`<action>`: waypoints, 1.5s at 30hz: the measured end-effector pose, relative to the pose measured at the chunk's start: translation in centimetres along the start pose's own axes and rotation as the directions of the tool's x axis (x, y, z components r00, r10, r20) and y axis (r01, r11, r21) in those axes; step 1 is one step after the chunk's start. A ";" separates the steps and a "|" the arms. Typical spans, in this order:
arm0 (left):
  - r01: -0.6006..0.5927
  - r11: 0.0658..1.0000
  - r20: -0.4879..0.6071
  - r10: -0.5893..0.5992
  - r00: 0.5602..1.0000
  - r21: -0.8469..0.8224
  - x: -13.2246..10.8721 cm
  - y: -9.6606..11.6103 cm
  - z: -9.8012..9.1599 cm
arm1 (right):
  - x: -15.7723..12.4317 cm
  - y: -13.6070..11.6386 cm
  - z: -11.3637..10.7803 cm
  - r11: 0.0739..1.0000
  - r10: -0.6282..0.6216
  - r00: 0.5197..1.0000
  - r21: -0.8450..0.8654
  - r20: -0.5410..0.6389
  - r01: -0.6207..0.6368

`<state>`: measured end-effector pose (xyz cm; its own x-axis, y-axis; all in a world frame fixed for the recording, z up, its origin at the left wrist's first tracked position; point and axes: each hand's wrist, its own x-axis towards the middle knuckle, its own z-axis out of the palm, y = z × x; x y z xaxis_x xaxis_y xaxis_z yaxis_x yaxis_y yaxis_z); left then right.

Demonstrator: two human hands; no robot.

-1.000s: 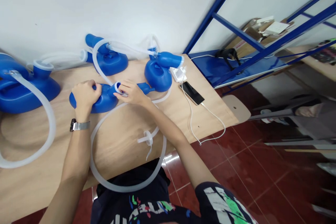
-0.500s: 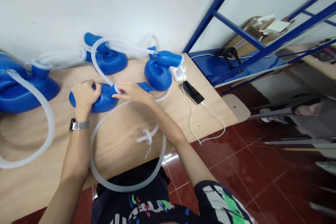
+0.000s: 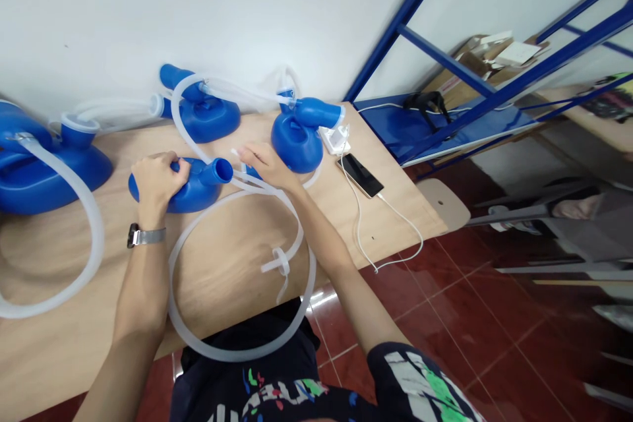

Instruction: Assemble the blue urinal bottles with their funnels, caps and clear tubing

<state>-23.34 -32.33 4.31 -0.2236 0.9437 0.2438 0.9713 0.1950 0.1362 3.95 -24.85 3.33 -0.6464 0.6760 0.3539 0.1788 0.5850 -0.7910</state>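
Note:
A blue plastic urinal bottle lies on the table with its round neck uncovered and facing right. My left hand is closed over its handle and rests on top of it. Just right of the neck, my right hand has its fingers closed on a small white piece, mostly hidden, that looks like a cap. Some blue plastic shows beneath that hand. A long translucent hose loops below both hands and over the table edge. Inside the loop is a white cap with a strap, fitted around a tube.
More blue urinal bottles with hoses stand along the wall: a left one, a middle one and a right one. A phone on a cable lies near a white power adapter. A blue metal frame rises at the right.
My right hand has moved right and slightly up, off the bottle's neck, whose mouth is now uncovered. My left hand stays on the handle. The strapped cap has shifted slightly right.

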 end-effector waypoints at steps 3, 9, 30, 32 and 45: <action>0.032 0.999 0.011 -0.032 0.999 0.002 0.3 0.0 0.0 | -0.5 -0.4 -1.9 0.993 -0.116 0.993 -0.015 0.017 0.116; 0.051 0.998 0.004 -0.051 0.999 -0.033 0.8 -0.6 0.3 | -0.3 1.2 -4.3 0.987 -0.023 0.988 -0.151 0.151 0.046; 0.250 0.935 -0.135 -0.290 0.948 -0.251 0.1 -5.2 -1.3 | -0.6 7.5 -4.3 0.921 0.237 0.922 -0.374 0.306 -0.113; 0.253 0.935 -0.134 -0.292 0.947 -0.250 0.2 -5.2 -1.2 | -0.9 7.4 -4.8 0.893 0.306 0.896 -0.423 0.322 -0.153; 0.020 0.925 -0.377 -0.174 0.910 -0.379 -0.8 -1.9 -4.8 | -3.3 0.9 -10.2 0.949 -0.051 0.996 -0.313 -0.075 0.025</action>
<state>-25.36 -34.77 8.46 -0.4031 0.7240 0.5598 0.8636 0.0985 0.4944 13.82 -22.00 6.50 -0.5969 0.6769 0.4307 0.3854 0.7128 -0.5860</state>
